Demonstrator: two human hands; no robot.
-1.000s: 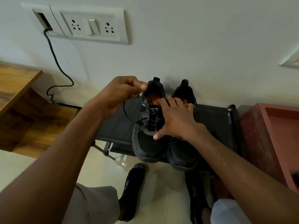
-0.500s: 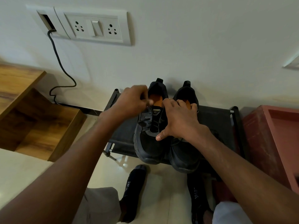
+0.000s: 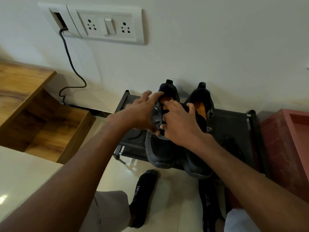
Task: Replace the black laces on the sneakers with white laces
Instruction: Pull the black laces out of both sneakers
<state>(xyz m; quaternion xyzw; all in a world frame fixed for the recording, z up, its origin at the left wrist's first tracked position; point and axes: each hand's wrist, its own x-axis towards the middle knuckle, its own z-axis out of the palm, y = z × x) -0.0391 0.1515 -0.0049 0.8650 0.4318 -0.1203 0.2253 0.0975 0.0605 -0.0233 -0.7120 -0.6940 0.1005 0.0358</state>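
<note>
Black sneakers lie lengthwise, toes toward wearer.

The two sneakers at mid-frame look like matt black knit cloth over chunky rubbery soles, with orange insoles; the rack beneath them is dull dark fabric stretched on a frame with metal-looking tubes; the shelf unit at left shows warm wood grain, faintly satin; the floor below is pale, glossy tile; the socket plate at upper left is smooth white plastic; the box at right looks rough, matt red.
</note>
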